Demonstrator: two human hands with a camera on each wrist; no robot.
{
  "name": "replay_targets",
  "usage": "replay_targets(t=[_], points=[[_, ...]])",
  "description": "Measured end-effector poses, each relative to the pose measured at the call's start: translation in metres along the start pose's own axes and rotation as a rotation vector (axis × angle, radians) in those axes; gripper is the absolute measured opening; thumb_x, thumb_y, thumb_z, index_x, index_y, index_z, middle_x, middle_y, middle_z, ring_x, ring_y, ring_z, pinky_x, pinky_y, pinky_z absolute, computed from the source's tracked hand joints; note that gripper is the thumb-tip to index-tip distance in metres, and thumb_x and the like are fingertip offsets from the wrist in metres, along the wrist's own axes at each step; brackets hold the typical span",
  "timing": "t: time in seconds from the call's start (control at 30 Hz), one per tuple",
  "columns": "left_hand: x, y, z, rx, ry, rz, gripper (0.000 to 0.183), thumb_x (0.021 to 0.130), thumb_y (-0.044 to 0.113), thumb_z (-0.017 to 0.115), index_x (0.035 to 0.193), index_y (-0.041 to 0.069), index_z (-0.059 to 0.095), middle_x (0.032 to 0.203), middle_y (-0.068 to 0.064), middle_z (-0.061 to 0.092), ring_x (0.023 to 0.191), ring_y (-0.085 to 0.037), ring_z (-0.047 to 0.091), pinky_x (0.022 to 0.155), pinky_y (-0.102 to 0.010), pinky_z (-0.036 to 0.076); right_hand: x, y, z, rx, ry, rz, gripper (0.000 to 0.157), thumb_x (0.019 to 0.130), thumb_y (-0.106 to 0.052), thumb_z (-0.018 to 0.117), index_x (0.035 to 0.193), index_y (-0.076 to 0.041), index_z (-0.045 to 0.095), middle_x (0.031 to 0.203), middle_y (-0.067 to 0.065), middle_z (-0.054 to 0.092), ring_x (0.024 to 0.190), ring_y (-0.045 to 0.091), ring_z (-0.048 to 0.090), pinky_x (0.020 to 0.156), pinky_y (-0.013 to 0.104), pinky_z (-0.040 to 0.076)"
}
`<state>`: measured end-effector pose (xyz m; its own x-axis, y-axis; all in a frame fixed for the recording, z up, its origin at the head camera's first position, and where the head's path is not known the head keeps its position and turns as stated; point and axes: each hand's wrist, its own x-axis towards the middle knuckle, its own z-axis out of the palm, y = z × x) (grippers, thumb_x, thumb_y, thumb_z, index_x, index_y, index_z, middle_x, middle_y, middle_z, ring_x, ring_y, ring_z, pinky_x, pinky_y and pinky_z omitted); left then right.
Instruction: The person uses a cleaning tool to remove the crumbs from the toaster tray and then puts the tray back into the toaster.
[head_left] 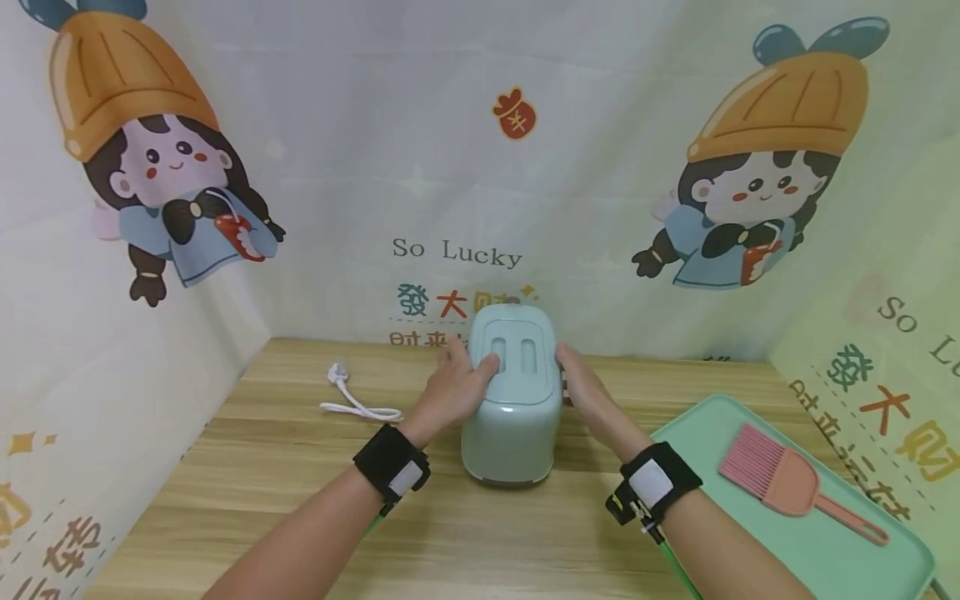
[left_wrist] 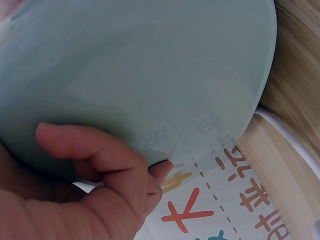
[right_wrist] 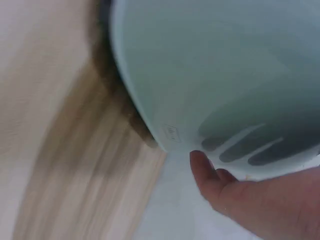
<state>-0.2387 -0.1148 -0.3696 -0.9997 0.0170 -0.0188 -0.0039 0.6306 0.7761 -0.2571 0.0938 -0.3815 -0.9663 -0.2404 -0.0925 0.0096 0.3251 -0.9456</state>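
A pale green toaster (head_left: 513,433) stands upright on the wooden table, with a lid (head_left: 517,321) over its top that has two oblong recesses. My left hand (head_left: 455,387) holds the toaster's upper left side, its thumb on the lid by the left recess and its fingers bent at the far left edge. In the left wrist view, bent fingers (left_wrist: 107,155) lie against the smooth side wall. On the opposite side, my right hand (head_left: 588,392) touches the upper right edge with fairly straight fingers. The right wrist view shows fingertips (right_wrist: 200,162) at the wall near a small label.
A white cord with a plug (head_left: 339,373) lies on the table (head_left: 270,467) left of the toaster. At the right, a green tray (head_left: 701,425) carries a pink basting brush (head_left: 795,483). A printed cloth (head_left: 337,167) hangs behind and at both sides.
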Motion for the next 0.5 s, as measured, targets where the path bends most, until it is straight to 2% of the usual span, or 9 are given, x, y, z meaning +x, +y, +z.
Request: replay_targets(t=[0.07,0.2,0.33,0.4,0.5], points=[[-0.001,0.001,0.000,-0.003,-0.001,0.001,0.075,0.098,0.051,0.041,0.146,0.006,0.006,0.139,-0.018,0.028,0.110,-0.030,0.040,0.096,-0.049,0.040,-0.010,0.013,-0.002,-0.040,0.053,0.000,0.056,0.102,-0.048,0.027,0.143,-0.010,0.033,0.141,0.012,0.042,0.118,0.032,0.048,0.096,0.049,0.043],[-0.002,0.003,0.000,-0.013,-0.002,-0.001,0.076,0.098,0.051,0.042,0.147,0.006,0.005,0.138,-0.016,0.029,0.108,-0.030,0.041,0.094,-0.048,0.041,-0.037,0.033,-0.002,-0.060,0.083,0.063,0.064,0.097,-0.028,0.044,0.148,-0.001,0.018,0.130,0.023,0.049,0.102,0.033,0.060,0.084,0.044,0.052],[-0.002,0.003,-0.001,-0.007,0.004,-0.007,0.075,0.098,0.051,0.042,0.146,0.007,0.006,0.137,-0.015,0.031,0.107,-0.029,0.042,0.093,-0.047,0.042,-0.063,0.048,0.008,0.055,0.033,0.150,0.067,0.090,-0.017,0.053,0.145,0.004,0.020,0.116,0.023,0.053,0.079,0.027,0.063,0.067,0.036,0.056],[-0.002,0.003,-0.001,-0.004,0.006,-0.012,0.073,0.098,0.051,0.042,0.145,0.008,0.008,0.135,-0.014,0.032,0.106,-0.029,0.042,0.092,-0.046,0.042,-0.073,0.052,0.015,0.117,0.000,0.195,0.069,0.089,-0.018,0.054,0.144,0.005,0.019,0.113,0.022,0.055,0.069,0.023,0.062,0.060,0.033,0.054],[-0.003,0.003,-0.001,-0.008,0.005,-0.020,0.073,0.098,0.051,0.042,0.146,0.008,0.007,0.134,-0.015,0.032,0.106,-0.029,0.043,0.092,-0.047,0.043,-0.083,0.057,0.027,0.226,-0.068,0.258,0.074,0.090,-0.022,0.055,0.144,0.006,0.013,0.114,0.023,0.055,0.064,0.018,0.058,0.057,0.027,0.051]])
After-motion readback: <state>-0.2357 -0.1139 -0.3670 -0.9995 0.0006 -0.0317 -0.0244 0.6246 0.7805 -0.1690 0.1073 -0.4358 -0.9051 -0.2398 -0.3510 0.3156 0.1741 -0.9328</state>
